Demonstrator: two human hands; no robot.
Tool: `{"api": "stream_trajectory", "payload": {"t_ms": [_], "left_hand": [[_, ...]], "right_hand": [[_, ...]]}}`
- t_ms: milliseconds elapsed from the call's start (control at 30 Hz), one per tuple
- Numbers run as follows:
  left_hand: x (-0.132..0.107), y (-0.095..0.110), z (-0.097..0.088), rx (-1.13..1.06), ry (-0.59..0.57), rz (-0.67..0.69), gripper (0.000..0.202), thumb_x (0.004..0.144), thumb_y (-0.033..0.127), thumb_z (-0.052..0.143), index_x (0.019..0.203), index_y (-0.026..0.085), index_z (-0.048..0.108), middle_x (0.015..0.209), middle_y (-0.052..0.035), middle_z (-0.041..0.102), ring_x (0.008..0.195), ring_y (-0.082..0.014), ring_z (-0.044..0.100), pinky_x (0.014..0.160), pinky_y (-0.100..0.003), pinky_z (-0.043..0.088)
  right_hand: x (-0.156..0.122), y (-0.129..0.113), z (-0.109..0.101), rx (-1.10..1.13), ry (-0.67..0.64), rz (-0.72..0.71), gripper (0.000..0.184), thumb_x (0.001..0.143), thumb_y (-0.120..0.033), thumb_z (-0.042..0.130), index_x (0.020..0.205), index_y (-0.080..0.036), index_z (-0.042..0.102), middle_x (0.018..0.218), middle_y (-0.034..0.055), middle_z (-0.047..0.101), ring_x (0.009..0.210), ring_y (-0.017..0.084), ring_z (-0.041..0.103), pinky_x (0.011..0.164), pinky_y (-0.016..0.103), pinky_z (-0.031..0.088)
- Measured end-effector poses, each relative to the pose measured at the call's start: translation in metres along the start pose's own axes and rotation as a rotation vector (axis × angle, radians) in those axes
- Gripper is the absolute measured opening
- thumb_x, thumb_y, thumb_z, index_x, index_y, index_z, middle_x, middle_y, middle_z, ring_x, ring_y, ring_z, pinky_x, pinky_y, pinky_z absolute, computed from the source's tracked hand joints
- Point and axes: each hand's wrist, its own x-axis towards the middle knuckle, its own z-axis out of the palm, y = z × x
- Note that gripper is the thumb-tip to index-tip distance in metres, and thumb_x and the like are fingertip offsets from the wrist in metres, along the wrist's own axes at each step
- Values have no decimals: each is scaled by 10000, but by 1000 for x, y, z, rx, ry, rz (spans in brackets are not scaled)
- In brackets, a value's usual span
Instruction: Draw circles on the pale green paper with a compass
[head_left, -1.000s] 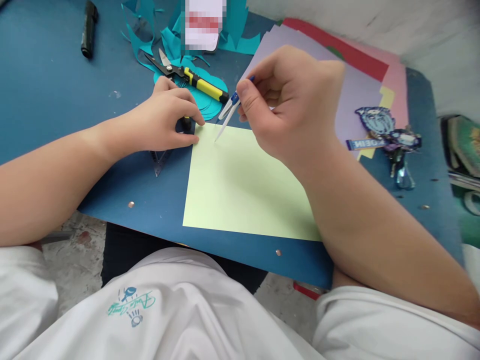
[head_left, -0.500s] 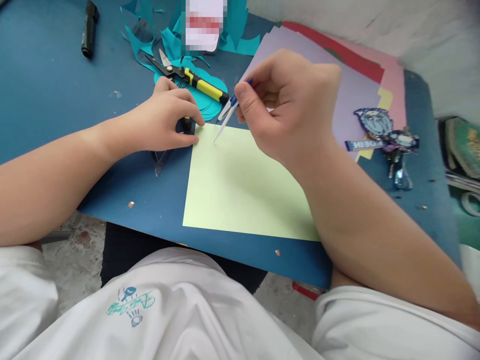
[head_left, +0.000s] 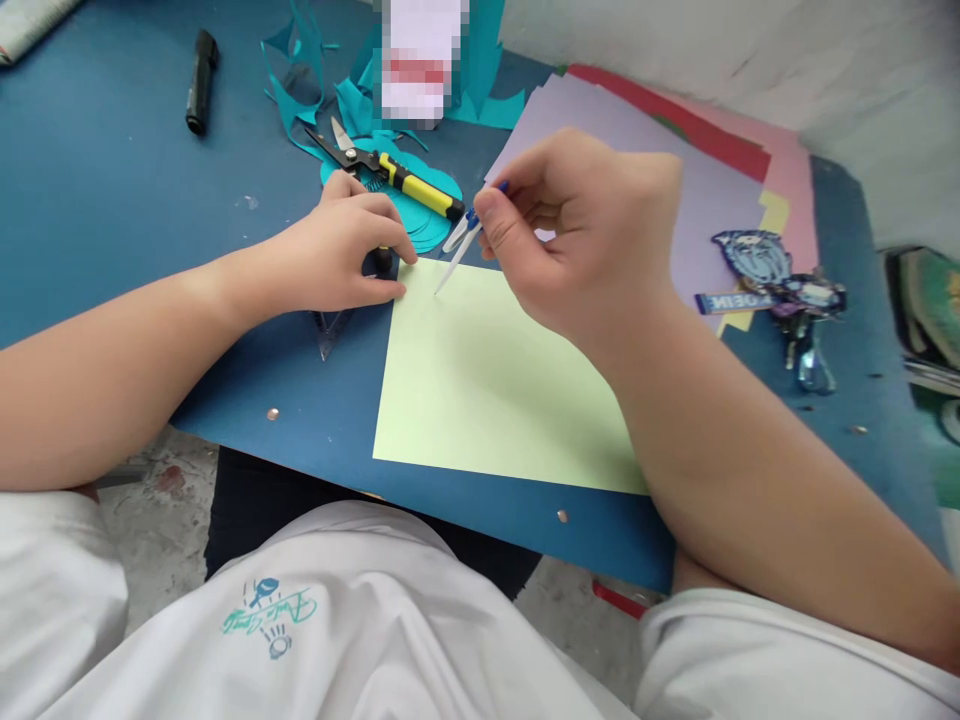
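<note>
A pale green sheet of paper [head_left: 487, 385] lies on the blue table [head_left: 112, 220] in front of me. My right hand [head_left: 592, 235] is shut on a white and blue pen [head_left: 459, 248], its tip touching the sheet near the top left corner. My left hand [head_left: 341, 255] rests at that corner, fingers curled around a small black object [head_left: 383, 262] and over a clear set square [head_left: 330, 330]. The fingertips press the paper's edge.
Yellow-handled scissors [head_left: 390, 172] lie on teal paper cut-outs [head_left: 431, 215] behind my left hand. A black marker [head_left: 200, 82] lies at far left. A stack of coloured sheets [head_left: 697, 170] and a bunch of keys with charms [head_left: 780, 285] sit to the right.
Both hands hold their places. Only the view has shifted slightly, so everything sits a little lower and to the right in the picture.
</note>
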Motion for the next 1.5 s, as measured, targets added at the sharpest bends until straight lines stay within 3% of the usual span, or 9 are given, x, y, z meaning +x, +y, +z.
{"api": "stream_trajectory", "payload": {"t_ms": [233, 467, 967, 1333, 1500], "left_hand": [[1, -7, 5, 39, -6, 11, 392, 925, 625, 812, 1185, 372, 960, 1328, -117, 867, 1430, -475, 630, 1284, -647, 463], [0, -9, 7, 39, 9, 11, 359, 930, 574, 828, 1185, 355, 953, 1332, -121, 857, 1427, -464, 623, 1262, -615, 480], [0, -9, 7, 51, 2, 12, 375, 940, 583, 820, 1208, 360, 956, 1346, -114, 859, 1448, -464, 606, 1294, -624, 463], [1, -3, 2, 63, -29, 3, 377, 945, 585, 801, 1198, 354, 960, 1351, -119, 861, 1442, -467, 604, 1296, -632, 457], [1, -4, 2, 52, -21, 7, 385, 944, 606, 793, 1195, 371, 965, 1325, -120, 863, 1437, -467, 606, 1293, -646, 467]], "right_hand": [[0, 0, 2, -35, 36, -67, 322, 1210, -597, 678, 1045, -321, 678, 860, 21, 818, 676, 249, 762, 671, 440, 561], [-2, -2, 1, -53, 10, 9, 440, 1182, -766, 657, 1108, -343, 754, 869, 44, 843, 768, 312, 837, 770, 500, 705], [-3, 0, 1, 1, 4, 45, 405, 1172, -739, 697, 1099, -346, 765, 894, 42, 858, 807, 317, 862, 872, 534, 766], [-4, 2, 0, -29, -7, 6, 414, 1226, -738, 600, 1157, -359, 750, 912, 17, 824, 825, 293, 859, 856, 514, 733], [-2, 0, 2, -66, 21, -15, 441, 1243, -732, 548, 1081, -354, 708, 871, 8, 811, 747, 269, 820, 750, 479, 681]]}}
